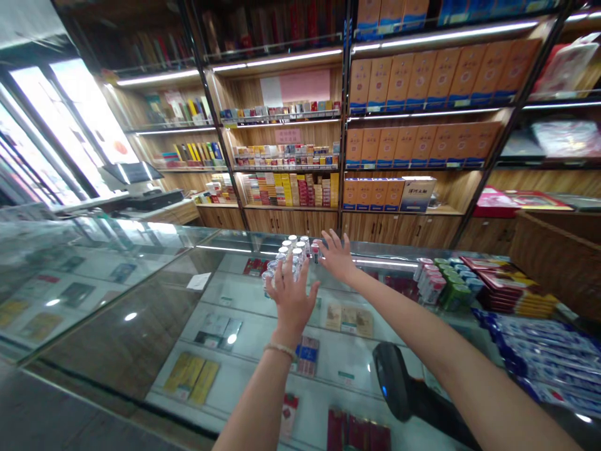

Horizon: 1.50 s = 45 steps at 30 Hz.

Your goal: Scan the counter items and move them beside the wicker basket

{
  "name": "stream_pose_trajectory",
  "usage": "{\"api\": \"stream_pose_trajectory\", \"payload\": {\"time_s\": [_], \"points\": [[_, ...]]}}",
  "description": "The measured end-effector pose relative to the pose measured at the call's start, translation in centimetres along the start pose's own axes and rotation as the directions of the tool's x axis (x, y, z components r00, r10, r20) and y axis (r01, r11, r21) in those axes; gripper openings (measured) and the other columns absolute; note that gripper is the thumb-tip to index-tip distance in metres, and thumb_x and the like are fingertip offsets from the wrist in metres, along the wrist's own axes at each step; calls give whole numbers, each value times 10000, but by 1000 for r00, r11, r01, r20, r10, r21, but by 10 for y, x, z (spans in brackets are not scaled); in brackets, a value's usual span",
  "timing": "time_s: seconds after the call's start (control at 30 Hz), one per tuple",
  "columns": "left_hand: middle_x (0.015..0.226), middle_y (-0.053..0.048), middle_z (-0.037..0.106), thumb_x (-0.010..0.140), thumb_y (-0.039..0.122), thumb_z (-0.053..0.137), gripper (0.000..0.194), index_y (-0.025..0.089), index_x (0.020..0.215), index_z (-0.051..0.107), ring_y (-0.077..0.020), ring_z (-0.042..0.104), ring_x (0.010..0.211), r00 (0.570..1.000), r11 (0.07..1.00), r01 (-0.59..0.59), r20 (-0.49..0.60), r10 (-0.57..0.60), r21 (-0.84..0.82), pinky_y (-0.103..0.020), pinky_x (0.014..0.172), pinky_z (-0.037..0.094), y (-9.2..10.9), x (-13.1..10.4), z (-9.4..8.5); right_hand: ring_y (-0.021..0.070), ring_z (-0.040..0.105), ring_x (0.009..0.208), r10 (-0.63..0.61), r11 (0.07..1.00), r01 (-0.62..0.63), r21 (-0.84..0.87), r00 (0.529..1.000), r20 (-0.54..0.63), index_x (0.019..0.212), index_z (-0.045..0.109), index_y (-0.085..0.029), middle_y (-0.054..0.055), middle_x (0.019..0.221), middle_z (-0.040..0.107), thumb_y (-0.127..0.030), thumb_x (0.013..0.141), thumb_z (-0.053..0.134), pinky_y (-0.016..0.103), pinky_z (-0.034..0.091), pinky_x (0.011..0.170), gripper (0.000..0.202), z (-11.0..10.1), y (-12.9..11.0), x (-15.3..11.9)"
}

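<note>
On the glass counter stands a tight group of small containers with white caps. My left hand is spread over the near side of this group, fingers apart, partly hiding it; whether the fingertips touch the containers I cannot tell. At the group's right edge is a small pinkish container. My right hand reaches just beside it with its fingers stretched out. Neither hand grips anything. A black handheld barcode scanner lies below my right forearm.
Rows of pink-and-white containers and green containers stand at the right, beside stacked red packs and blue-white packets. Flat packs lie inside the glass case. Shelves with orange boxes line the back wall.
</note>
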<state>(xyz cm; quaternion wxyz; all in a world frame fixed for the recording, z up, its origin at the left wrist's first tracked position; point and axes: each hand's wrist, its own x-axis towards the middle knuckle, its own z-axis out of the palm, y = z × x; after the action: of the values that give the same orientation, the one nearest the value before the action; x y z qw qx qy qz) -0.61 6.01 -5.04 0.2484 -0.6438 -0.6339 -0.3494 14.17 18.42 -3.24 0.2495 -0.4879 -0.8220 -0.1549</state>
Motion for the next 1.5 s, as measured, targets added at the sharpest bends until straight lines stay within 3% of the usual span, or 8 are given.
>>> {"api": "stream_pose_trajectory", "payload": {"time_s": [0.17, 0.3, 0.5, 0.63, 0.93, 1.27, 1.5], "points": [[1659, -115, 380, 933, 520, 606, 603, 332, 1500, 526, -380, 294, 1536, 999, 999, -2, 50, 0, 39, -654, 1252, 46, 8, 6, -9, 329, 239, 1549, 10, 999, -9, 33, 1000, -20, 1486, 514, -238, 126, 1668, 345, -317, 950, 602, 650, 136, 1226, 548, 3, 2, 0], [1676, -94, 351, 918, 477, 640, 610, 345, 1501, 517, -385, 254, 1552, 988, 997, -33, 150, 23, 70, -691, 1242, 61, 16, 35, -11, 345, 236, 1549, 8, 998, -7, 57, 1000, -11, 1470, 536, -238, 134, 1667, 343, -328, 945, 604, 651, 147, 1219, 537, 1, 4, 1], [1667, -98, 366, 901, 364, 648, 572, 299, 1463, 566, -388, 238, 1556, 960, 982, -156, 251, 126, 103, -712, 1243, 81, 9, 95, 5, 337, 237, 1552, 34, 998, -33, 62, 999, -8, 1461, 546, -247, 131, 1675, 331, -323, 962, 597, 654, 156, 1214, 507, 2, 5, 8], [1654, -112, 386, 885, 320, 644, 533, 283, 1416, 618, -400, 232, 1554, 931, 970, -197, 337, 141, 139, -741, 1231, 53, 1, 116, 20, 334, 243, 1549, 47, 998, -46, 49, 999, -27, 1439, 565, -278, 117, 1668, 350, -291, 938, 635, 651, 171, 1205, 506, 7, 8, 9], [1650, -86, 402, 923, 303, 589, 437, 321, 1353, 665, -372, 191, 1574, 866, 954, -277, 460, 195, 117, -752, 1221, 18, -8, 118, 34, 335, 242, 1545, 25, 999, -25, 32, 1000, 4, 1437, 566, -297, 101, 1672, 348, -281, 948, 600, 644, 171, 1197, 490, 7, 10, 7], [1606, -36, 476, 884, 255, 640, 213, 302, 998, 813, -381, 210, 1561, 895, 966, -236, 410, 173, 108, -747, 1224, 18, -1, 122, 23, 303, 247, 1534, 89, 988, -91, 124, 996, 21, 1217, 720, -296, 79, 1645, 395, -312, 957, 609, 590, 190, 1179, 283, -1, 2, 15], [1582, -53, 508, 849, 200, 656, 212, 283, 970, 809, -372, 259, 1548, 897, 954, -273, 392, 207, 122, -749, 1224, 72, 3, 124, 18, 297, 251, 1540, 66, 989, -69, 129, 998, 24, 1117, 743, -266, 84, 1641, 404, -281, 944, 613, 589, 194, 1189, 217, -6, -1, 16]]}}
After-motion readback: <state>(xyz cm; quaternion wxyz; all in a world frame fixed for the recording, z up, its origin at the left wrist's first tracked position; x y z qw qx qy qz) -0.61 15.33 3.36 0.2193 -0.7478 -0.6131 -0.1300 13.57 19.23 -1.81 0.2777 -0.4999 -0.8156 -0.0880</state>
